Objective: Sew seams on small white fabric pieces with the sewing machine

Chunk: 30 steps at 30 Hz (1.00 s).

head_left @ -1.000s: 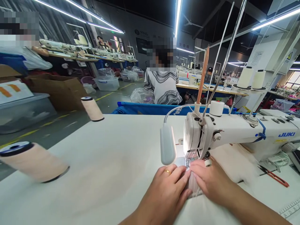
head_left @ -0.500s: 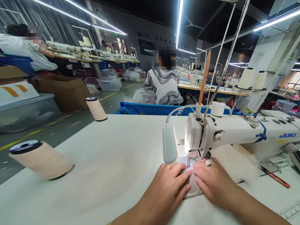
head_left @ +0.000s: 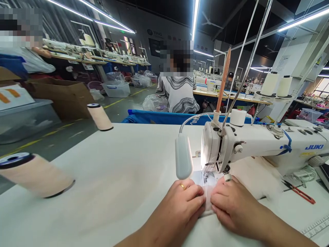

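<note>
The left hand [head_left: 185, 199] and right hand [head_left: 232, 204] were close together but apart, fingers curled in, pinching a sheer pale-pink fabric [head_left: 207, 197] stretched in the narrow gap between them. The fabric lay just in front of the metal presser foot [head_left: 206, 177] of a white sewing machine [head_left: 257, 142] marked JUKI. The machine's head rose directly beyond the hands, and a slim grey lamp [head_left: 183, 157] on a bent metal neck hung just beyond the left fingers, crowding that side. More pale, soft fabric [head_left: 257, 171] lay under the machine's arm, past the right hand. Farther right, red-handled thread snips [head_left: 299, 192] and a clear ruler [head_left: 315, 224] rested on the white table [head_left: 123, 161]. Two pale-pink thread cones with dark tops stood well to the left, one nearer [head_left: 37, 176] and one at the far edge [head_left: 100, 118]. Beyond the table hung blue cloth [head_left: 159, 117], and behind it was a co-worker in a black-and-white patterned top [head_left: 180, 94].
</note>
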{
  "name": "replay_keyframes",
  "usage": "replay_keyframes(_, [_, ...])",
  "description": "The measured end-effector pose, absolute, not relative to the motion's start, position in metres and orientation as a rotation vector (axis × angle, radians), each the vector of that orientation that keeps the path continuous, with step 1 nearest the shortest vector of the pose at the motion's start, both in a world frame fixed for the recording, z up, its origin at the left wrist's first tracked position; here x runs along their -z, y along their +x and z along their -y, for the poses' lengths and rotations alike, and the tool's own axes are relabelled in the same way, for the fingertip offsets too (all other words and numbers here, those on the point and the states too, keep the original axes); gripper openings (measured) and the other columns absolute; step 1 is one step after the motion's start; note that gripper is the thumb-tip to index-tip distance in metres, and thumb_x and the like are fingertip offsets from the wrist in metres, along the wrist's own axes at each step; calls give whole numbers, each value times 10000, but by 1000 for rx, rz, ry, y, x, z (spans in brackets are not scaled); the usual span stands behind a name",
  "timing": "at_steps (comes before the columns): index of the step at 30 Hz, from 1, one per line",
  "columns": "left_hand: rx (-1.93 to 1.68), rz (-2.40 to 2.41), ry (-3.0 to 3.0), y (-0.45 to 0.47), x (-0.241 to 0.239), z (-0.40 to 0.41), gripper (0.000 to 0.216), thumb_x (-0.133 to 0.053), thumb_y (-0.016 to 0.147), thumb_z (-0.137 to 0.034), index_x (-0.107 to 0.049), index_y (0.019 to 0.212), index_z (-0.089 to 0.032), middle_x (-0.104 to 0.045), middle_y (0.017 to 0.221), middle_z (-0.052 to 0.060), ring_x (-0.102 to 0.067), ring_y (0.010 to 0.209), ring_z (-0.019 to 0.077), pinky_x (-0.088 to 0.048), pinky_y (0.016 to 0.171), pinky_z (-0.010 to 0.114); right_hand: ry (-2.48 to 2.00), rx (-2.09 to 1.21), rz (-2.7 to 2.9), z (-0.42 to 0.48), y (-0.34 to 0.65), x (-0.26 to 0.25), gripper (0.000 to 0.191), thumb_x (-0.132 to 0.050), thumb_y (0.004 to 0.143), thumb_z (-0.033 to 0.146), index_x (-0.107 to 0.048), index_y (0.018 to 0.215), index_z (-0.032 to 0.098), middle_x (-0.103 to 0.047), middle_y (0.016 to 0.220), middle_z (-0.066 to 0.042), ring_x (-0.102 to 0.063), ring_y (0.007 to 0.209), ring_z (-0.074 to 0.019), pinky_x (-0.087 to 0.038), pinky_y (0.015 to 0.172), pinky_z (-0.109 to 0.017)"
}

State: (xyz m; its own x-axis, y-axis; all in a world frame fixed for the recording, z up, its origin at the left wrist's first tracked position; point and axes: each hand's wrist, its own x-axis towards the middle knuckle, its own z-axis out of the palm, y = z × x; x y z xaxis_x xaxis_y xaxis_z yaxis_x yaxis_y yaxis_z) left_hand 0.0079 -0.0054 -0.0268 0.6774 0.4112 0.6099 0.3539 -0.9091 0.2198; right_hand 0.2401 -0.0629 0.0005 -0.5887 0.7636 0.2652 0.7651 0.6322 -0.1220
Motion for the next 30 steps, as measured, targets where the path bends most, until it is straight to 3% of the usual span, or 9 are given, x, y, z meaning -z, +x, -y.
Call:
replay_keyframes(8, [-932,-634,2843,6,19,5,311,-472,1048,-98,-746,1008,-239,-780,898,4,-651,858,238,-462,811,415,-1256,36,2593,63,239,-4,140,-536,1033,165,-594,917,217,-692,947,-35,-574,894,-229,-392,820,-382])
replay_keyframes(12, [-995,-692,2834,7,25,1,283,-492,1033,-100,-716,917,-229,-778,927,15,-656,861,241,-456,828,423,-1307,33,2574,59,239,-1,144,-532,1028,141,-590,923,221,-690,948,-33,-558,887,-235,-385,802,-382])
replay_keyframes(17, [-964,-620,2886,6,11,-3,305,-492,1021,-74,-750,1027,-237,-779,921,27,-686,836,232,-483,779,382,-1328,77,2552,56,239,3,128,-558,992,104,-582,935,215,-686,962,-37,-549,920,-249,-381,818,-386])
replay_keyframes(20, [-1007,-567,2877,6,6,-3,324,-478,1010,-53,-744,981,-235,-786,915,30,-695,840,227,-485,774,376,-1325,87,2552,56,238,3,136,-555,997,97,-574,931,214,-687,961,-36,-555,915,-247,-376,814,-386])
replay_keyframes(30, [-1089,-591,2827,8,30,-8,346,-402,1081,-112,-725,1039,-227,-799,958,14,-670,845,238,-415,764,422,-1276,87,2501,55,240,9,146,-588,977,70,-593,963,215,-729,1027,-45,-580,949,-262,-390,854,-401])
